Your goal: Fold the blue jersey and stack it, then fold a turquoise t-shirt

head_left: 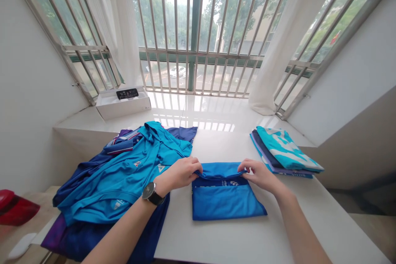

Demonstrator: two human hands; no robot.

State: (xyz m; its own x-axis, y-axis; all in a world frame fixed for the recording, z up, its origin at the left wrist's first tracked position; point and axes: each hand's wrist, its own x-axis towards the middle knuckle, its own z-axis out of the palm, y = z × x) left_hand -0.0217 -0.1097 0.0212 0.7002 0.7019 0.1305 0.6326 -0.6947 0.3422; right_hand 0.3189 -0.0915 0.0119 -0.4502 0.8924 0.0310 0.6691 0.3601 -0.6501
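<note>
A blue shirt (227, 204) lies folded into a rough rectangle on the white table in front of me. My left hand (185, 171) pinches the upper left corner of its top fold, and my right hand (255, 173) pinches the upper right corner. Between my hands the fold is slightly raised, with darker fabric and a pale print showing beneath it. Left of my left hand is a heap of loose shirts, a bright blue shirt (123, 185) on top. Beyond my right hand stands a stack of folded shirts (286, 148), topped by a turquoise and white one.
The white table (213, 241) meets a glossy window sill (198, 111) at the back. A white box (123, 105) with a black card sits on the sill's left. White curtains (272, 49) hang before the barred window. A red object (17, 208) is at far left.
</note>
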